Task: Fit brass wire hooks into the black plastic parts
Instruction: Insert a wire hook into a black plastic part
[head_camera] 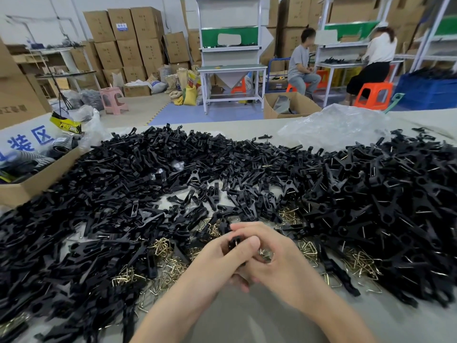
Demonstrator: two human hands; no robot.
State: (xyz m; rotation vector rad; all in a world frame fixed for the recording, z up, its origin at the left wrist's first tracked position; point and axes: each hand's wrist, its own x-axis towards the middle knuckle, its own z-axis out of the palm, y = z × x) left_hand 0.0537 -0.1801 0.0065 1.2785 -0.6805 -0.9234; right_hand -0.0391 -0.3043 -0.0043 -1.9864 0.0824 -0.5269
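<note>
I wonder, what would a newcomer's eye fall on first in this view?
The huge heap of black plastic parts sprawling across the table. Next, glinting brass wire hooks scattered along its near side, and at bottom centre the left hand and right hand gripping one black part together.

Small-parts assembly workshop on a factory floor that doubles as a storeroom

A long worktable [247, 318] lies heaped with black plastic parts [148, 174] and loose brass wire hooks [163, 246], a crumpled clear plastic bag [333, 127] at its far edge; beyond it, cardboard boxes [128, 45] are stacked high against the wall, filled sacks [189, 94] sit on the floor, white metal workbenches [232, 68] with shelves stand in a row, and two workers [300, 65] sit on orange plastic stools [373, 94] at a further bench beside a blue bin [425, 92]
</note>
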